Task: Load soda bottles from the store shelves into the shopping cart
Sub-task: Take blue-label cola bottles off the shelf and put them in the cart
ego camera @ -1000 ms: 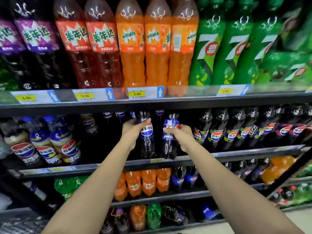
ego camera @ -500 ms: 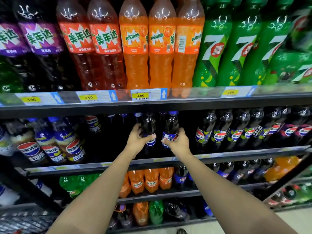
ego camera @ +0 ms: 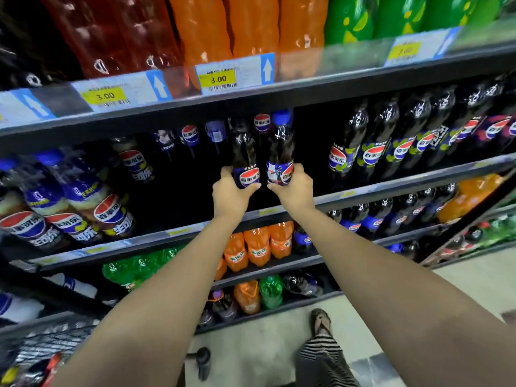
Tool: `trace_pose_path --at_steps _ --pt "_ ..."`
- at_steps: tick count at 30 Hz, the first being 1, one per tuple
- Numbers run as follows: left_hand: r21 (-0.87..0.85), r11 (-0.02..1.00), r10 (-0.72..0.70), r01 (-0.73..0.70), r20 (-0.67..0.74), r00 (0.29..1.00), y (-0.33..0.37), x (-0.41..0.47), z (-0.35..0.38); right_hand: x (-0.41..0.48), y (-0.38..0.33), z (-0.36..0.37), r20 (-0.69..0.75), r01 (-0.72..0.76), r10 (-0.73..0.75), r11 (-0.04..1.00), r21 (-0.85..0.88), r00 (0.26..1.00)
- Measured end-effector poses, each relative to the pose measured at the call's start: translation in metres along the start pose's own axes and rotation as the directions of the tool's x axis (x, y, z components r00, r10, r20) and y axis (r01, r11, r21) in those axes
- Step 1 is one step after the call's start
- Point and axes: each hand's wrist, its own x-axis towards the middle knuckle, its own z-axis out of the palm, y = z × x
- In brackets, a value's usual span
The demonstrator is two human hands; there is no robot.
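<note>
Lifted since the earlier frame: two cola bottles, raised clear of the middle shelf (ego camera: 363, 191) and drawn nearer; left hand (ego camera: 231, 195) clenched around the left bottle (ego camera: 245, 160) at its label; right hand (ego camera: 296, 191) clenched around the right bottle (ego camera: 280, 155) likewise; held side by side, almost touching, between the rows left on the shelf; long axes near upright, caps pointing up and tilting slightly far; shopping cart (ego camera: 47, 347) low at near left, nearer the left hand; probably next: down and leftward.
</note>
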Motion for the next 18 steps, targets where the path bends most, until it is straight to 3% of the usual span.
trace_pose_path --at_steps 11,18 --pt "0.070 0.988 0.147 -0.140 -0.112 0.983 0.001 0.055 0.058 0.076 0.025 0.013 -0.148 0.107 -0.122 0.989 -0.104 0.982" --pt "0.076 0.990 0.128 -0.119 -0.127 0.984 0.011 0.098 0.087 0.138 0.035 0.022 -0.156 0.145 -0.167 0.979 -0.142 0.974"
